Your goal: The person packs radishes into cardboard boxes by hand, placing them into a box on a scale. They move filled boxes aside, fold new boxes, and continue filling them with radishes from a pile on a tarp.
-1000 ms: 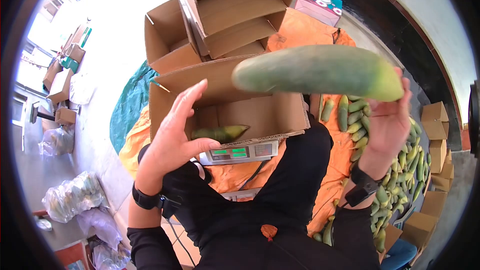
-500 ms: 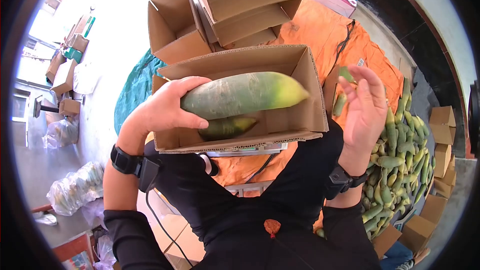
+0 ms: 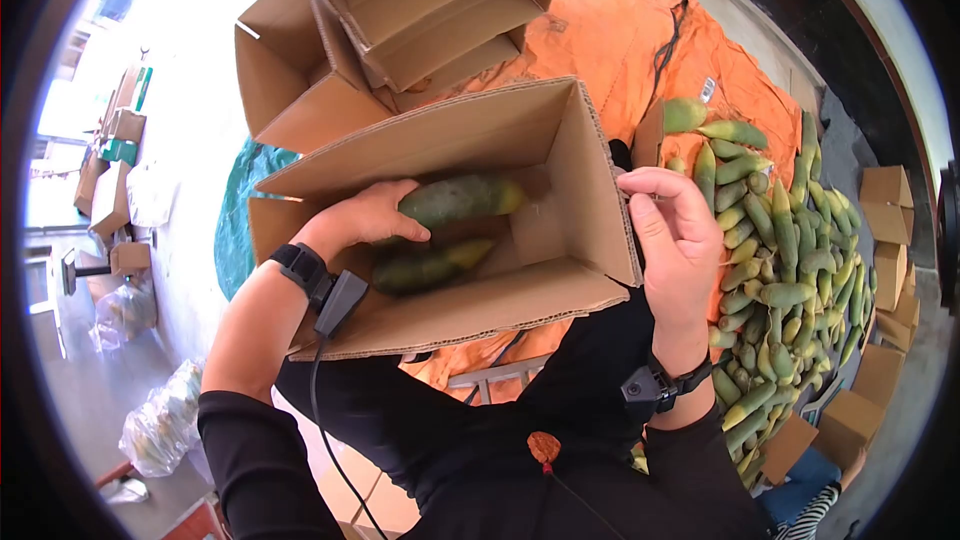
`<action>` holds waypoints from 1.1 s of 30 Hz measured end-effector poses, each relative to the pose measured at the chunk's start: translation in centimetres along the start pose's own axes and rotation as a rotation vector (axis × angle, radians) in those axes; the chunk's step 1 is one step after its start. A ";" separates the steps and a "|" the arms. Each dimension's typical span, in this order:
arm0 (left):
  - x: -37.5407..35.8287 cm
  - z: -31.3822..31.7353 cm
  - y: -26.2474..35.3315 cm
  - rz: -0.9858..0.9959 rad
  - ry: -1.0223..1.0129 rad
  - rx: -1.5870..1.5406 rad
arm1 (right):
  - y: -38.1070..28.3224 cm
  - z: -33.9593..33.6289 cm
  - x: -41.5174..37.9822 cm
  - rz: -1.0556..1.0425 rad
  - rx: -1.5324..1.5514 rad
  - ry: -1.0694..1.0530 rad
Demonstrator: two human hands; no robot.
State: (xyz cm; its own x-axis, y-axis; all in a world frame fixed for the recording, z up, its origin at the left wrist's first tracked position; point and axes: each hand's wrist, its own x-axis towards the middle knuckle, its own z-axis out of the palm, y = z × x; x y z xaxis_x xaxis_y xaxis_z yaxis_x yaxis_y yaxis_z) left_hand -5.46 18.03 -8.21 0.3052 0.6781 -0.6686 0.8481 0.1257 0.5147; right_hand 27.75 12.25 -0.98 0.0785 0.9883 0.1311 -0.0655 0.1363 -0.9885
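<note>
An open cardboard box (image 3: pixel 480 335) sits tilted over my lap. Inside it my left hand (image 3: pixel 365 215) is wrapped around the rear end of a large green radish (image 3: pixel 462 198), whose yellowish tip points right. A second green radish (image 3: pixel 430 266) lies on the box bottom beside it, nearer to me. At the box's right end my right hand (image 3: pixel 675 235) has its fingers curled, thumb and forefinger closed at the upper edge. The other fingers of that hand are partly hidden.
A large heap of green radishes (image 3: pixel 785 290) lies to the right, with several cardboard boxes (image 3: pixel 885 205) beyond it. More open boxes (image 3: pixel 440 0) stand ahead on an orange sheet (image 3: pixel 600 30). A filled plastic bag (image 3: pixel 165 420) rests on the floor at left.
My left hand has lowered the large radish into the box. My right hand has moved from open in the air to the box's right edge. The view has shifted.
</note>
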 end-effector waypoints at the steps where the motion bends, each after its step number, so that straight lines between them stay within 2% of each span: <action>1: 0.6 0.4 0.1 -0.044 -0.036 -0.076 | 0.2 0.0 0.2 -0.039 -0.026 -0.024; 2: 0.7 0.5 0.1 -0.064 -0.122 -0.166 | 0.3 0.0 0.3 -0.079 -0.052 -0.051; 3: 0.9 0.9 0.0 -0.056 -0.131 -0.160 | 0.4 0.1 0.5 -0.078 -0.059 -0.039; 6: 1.9 2.4 -2.7 -0.211 -0.176 -0.308 | 0.4 0.1 0.5 -0.100 -0.132 -0.058; 7: 1.7 2.5 -3.0 -0.196 -0.189 -0.297 | 0.4 0.1 0.5 -0.090 -0.141 -0.054; 9: 1.3 2.5 -2.6 -0.318 -0.112 -0.217 | 0.4 0.2 0.4 -0.088 -0.121 -0.050; 10: 1.2 2.1 -2.1 -0.294 -0.124 -0.200 | 0.5 0.2 0.4 -0.116 -0.156 -0.044; 12: 0.5 1.0 -1.1 -0.422 -0.179 0.010 | 0.1 0.3 0.4 -0.119 -0.179 -0.046; 15: -0.4 -1.2 -1.1 -0.308 -0.229 0.105 | 0.2 0.1 0.5 -0.216 -0.269 -0.047; 16: -1.2 -1.8 0.3 -0.291 -0.237 0.125 | -0.2 0.3 0.3 -0.170 -0.269 -0.023; 18: -3.5 -3.4 3.5 -0.190 -0.169 -0.037 | 0.6 0.5 0.3 -0.209 -0.238 -0.019; 19: -4.7 -3.7 4.5 -0.176 -0.186 -0.018 | 0.7 0.6 0.2 -0.201 -0.224 -0.010; 21: -7.4 -4.0 6.3 0.072 -0.042 -0.073 | 1.2 0.8 0.3 -0.266 -0.201 0.031; 23: -10.9 -2.8 9.7 0.203 0.123 -0.085 | 1.3 0.5 0.5 -0.296 -0.250 -0.010; 27: -15.6 2.3 12.6 0.311 0.398 0.056 | 1.8 0.3 0.4 -0.320 -0.200 0.038; 29: -16.6 5.1 11.8 0.416 0.534 0.182 | 1.1 -0.4 0.3 -0.178 -0.136 -0.009; 30: -16.9 6.3 11.6 0.395 0.592 0.218 | 0.7 -1.2 0.1 -0.174 -0.139 0.017; 32: -17.6 8.5 11.0 0.381 0.633 0.261 | 0.2 -3.1 0.1 -0.161 -0.206 -0.143; 33: -17.8 9.3 10.4 0.349 0.704 0.294 | 0.4 -4.4 -0.1 -0.156 -0.206 -0.125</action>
State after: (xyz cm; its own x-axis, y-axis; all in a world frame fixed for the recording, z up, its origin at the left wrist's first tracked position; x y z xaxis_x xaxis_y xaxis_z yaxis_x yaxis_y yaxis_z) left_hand 1.97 0.51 4.02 0.3122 0.9490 0.0450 0.8631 -0.3031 0.4039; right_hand 32.05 11.94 -1.70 -0.0525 0.9591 0.2782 0.1418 0.2829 -0.9486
